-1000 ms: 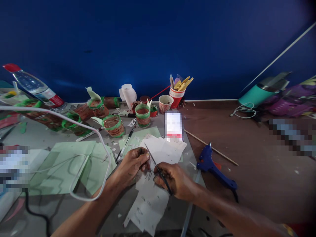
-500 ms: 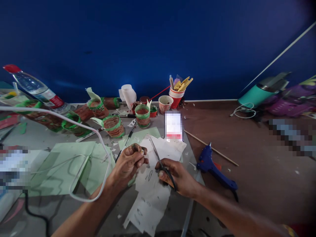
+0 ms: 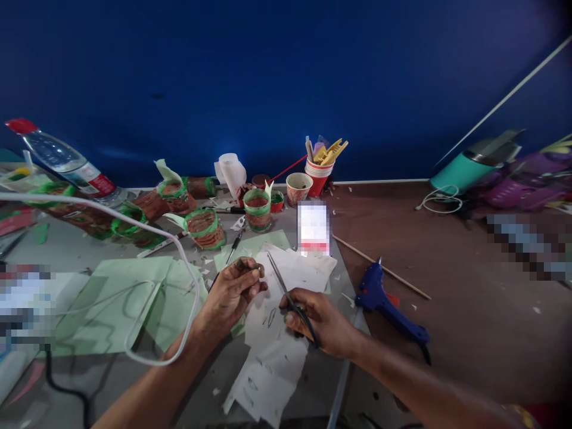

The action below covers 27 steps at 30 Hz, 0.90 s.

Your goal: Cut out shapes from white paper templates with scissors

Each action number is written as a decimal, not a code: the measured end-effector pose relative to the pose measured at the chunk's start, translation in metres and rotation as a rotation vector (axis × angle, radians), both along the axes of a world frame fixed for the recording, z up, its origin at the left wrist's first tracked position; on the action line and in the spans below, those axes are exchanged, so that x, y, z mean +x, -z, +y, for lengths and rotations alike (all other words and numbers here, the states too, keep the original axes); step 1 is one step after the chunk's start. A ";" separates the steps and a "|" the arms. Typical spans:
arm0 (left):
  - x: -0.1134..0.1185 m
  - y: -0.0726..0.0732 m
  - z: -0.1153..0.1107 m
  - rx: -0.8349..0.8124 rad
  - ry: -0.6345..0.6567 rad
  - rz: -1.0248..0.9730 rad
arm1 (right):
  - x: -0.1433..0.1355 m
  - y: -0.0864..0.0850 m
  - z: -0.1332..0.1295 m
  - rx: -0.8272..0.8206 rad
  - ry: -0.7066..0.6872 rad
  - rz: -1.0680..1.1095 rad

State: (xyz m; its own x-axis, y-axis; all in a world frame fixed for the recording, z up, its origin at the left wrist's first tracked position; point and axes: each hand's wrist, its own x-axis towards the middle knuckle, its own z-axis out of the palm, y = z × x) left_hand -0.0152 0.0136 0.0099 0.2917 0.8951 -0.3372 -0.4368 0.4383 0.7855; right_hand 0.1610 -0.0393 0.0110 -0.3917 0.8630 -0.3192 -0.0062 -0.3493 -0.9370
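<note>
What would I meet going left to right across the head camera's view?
Red-capped plastic bottle → left hand → scissors → blue glue gun → teal tumbler.

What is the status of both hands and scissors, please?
Left hand pinched, contents unclear. Right hand gripping black-handled scissors, blades over white paper. Blue glue gun lying right of right hand.

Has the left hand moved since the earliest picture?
Yes: judged against the unmoved glue gun, the left hand has shifted slightly left, away from the scissors.
</note>
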 end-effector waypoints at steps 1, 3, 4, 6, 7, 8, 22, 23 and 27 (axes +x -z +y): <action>0.000 0.001 0.000 0.002 -0.006 0.004 | 0.000 0.000 0.000 -0.005 0.004 0.005; 0.000 0.003 0.001 0.011 -0.007 0.016 | 0.000 0.001 0.000 -0.015 0.013 0.023; 0.000 0.003 0.001 0.019 -0.006 0.018 | 0.000 0.002 0.000 -0.019 0.017 0.030; 0.000 0.004 0.001 0.039 0.003 0.016 | 0.000 0.003 -0.001 -0.024 0.023 0.036; 0.000 0.004 0.002 0.050 0.004 0.012 | 0.000 0.003 -0.001 -0.022 0.023 0.033; 0.001 0.004 0.002 0.058 0.000 0.012 | 0.000 0.003 -0.001 -0.019 0.023 0.030; -0.016 0.006 0.011 0.539 -0.145 0.684 | 0.001 0.002 -0.001 0.022 0.028 0.042; -0.018 0.005 0.012 0.591 -0.114 0.782 | 0.002 0.002 -0.001 0.021 0.031 0.048; -0.023 0.003 0.015 0.796 0.095 1.085 | 0.004 0.001 0.000 0.024 0.039 0.047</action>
State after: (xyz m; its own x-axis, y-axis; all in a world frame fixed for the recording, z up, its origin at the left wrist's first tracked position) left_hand -0.0382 0.0287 0.0066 0.2823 0.9456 0.1614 0.5688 -0.3005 0.7656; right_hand 0.1645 -0.0394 0.0103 -0.3719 0.8850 -0.2801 -0.0637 -0.3254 -0.9434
